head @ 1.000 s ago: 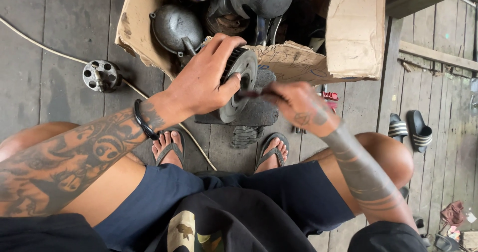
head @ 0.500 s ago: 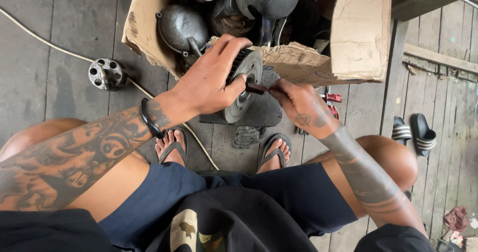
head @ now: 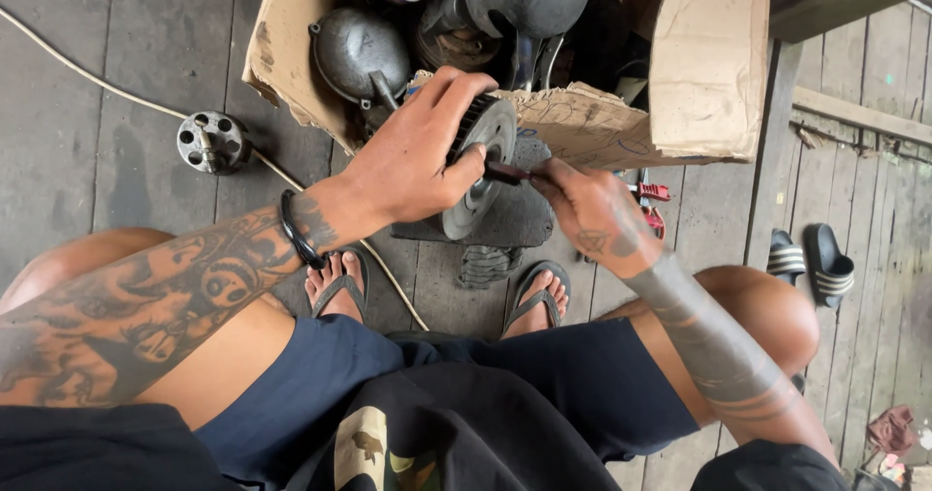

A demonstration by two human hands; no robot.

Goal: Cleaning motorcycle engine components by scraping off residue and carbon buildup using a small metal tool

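A dull grey metal wheel point(head: 482, 166) with a ribbed rim is seen, matt and grimy. The box point(head: 699, 74) is made of torn, creased brown cardboard. Dark, faintly glossy metal housings point(head: 354, 49) are held in it. The floor point(head: 116, 64) is formed of weathered, rough grey wooden planks.

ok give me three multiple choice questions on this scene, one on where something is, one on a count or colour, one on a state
1. Where does the small round metal part with holes lie?
A. in the cardboard box
B. on the floor planks left of the box
C. on the person's knee

2. How many sandals lie at the right, off the feet?
A. two
B. four
C. none

3. What is the left hand doing?
A. hanging free
B. gripping the ribbed metal wheel
C. resting flat on the floor

Answers: 1 B, it sits on the planks by the cord, outside the cardboard box. 2 A, one pair of sandals. 3 B, fingers wrap the ribbed metal wheel while the right hand holds a tool to it.
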